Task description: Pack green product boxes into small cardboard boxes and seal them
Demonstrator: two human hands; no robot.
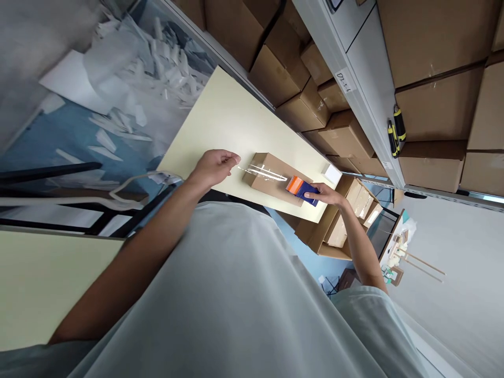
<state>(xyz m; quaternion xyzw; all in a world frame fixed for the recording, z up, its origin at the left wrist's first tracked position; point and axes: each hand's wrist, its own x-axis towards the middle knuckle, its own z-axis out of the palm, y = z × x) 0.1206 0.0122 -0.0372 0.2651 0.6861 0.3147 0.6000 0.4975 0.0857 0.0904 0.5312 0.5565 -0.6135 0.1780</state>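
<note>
A long brown cardboard box lies on the pale yellow table in front of me. Over it stretches a strip of clear tape, shiny and pulled taut. The tape's free end is pinched between the thumb and fingers of my left hand, just left of the box. My right hand is wrapped round a blue and orange tape dispenser at the box's right part, and the strip runs from it. The roll inside the dispenser is hidden.
A small white box sits at the table's far right corner. Shelves with cardboard boxes line the table's back edge, and two yellow-black utility knives are on the shelf beam. An open carton stands right; scrap sheets lie left.
</note>
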